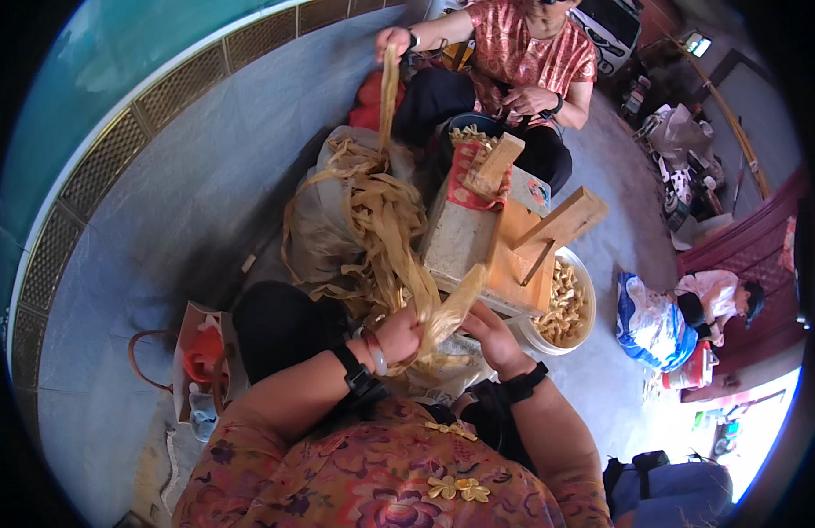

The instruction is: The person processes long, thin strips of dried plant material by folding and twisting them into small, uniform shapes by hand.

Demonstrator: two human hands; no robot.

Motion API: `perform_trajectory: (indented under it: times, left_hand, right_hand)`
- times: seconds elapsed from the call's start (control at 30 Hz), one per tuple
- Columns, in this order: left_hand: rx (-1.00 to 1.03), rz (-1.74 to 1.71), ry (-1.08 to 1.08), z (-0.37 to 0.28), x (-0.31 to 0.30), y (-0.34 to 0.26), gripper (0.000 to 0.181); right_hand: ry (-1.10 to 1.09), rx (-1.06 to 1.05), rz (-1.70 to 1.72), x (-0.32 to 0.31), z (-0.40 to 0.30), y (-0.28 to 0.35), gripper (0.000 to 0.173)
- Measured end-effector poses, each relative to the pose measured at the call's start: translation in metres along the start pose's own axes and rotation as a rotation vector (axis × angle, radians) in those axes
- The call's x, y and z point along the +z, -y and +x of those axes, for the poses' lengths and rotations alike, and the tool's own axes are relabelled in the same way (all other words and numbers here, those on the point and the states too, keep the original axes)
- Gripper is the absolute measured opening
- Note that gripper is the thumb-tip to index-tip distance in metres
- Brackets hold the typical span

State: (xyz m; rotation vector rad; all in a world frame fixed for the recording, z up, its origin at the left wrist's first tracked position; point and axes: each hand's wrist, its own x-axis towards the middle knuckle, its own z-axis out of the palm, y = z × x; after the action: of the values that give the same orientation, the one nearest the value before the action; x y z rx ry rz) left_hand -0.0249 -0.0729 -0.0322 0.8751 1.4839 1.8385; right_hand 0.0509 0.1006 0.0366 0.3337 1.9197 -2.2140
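My left hand (401,336) grips a long, flat, yellowish-tan strip (447,313) in front of my lap. The strip's upper part is folded and slants up to the right. My right hand (498,338) is at the strip's right edge, thumb and fingers partly hidden, so a pinch cannot be made out. More strips (381,211) hang in a tangled heap from a clear plastic bag (321,224) beyond my left hand. Just past my right hand stands a pale box-like bench (457,237) carrying a wooden board with an upright wooden block (562,214).
A white bucket (589,310) of small folded tan pieces (562,303) stands right of the bench. Opposite, a co-worker (532,53) lifts a strip beside a dark bucket (476,122). A paper bag (188,369) sits at left. Another person (717,300) sits at far right.
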Motion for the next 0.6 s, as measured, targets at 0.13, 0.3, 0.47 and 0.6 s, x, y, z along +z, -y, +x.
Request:
perform_trajectory:
  times: [0.13, 0.3, 0.47, 0.6]
  left_hand:
    - [0.02, 0.308, 0.156, -0.018, 0.006, -0.029, 0.026]
    - [-0.138, 0.852, 0.392, -0.032, 0.003, -0.017, 0.022]
    - [0.015, 0.11, -0.808, 0.016, -0.083, 0.021, 0.021]
    - [-0.334, -0.401, -1.035, 0.068, -0.141, 0.081, 0.027]
  right_hand:
    - [0.225, 0.281, 0.199, 0.028, 0.042, 0.008, 0.044]
    - [0.056, 0.326, -0.146, 0.037, 0.075, -0.015, 0.034]
    - [0.012, 0.178, -0.086, 0.036, 0.076, -0.009, 0.035]
    - [0.018, 0.144, -0.087, 0.051, 0.075, -0.003, 0.036]
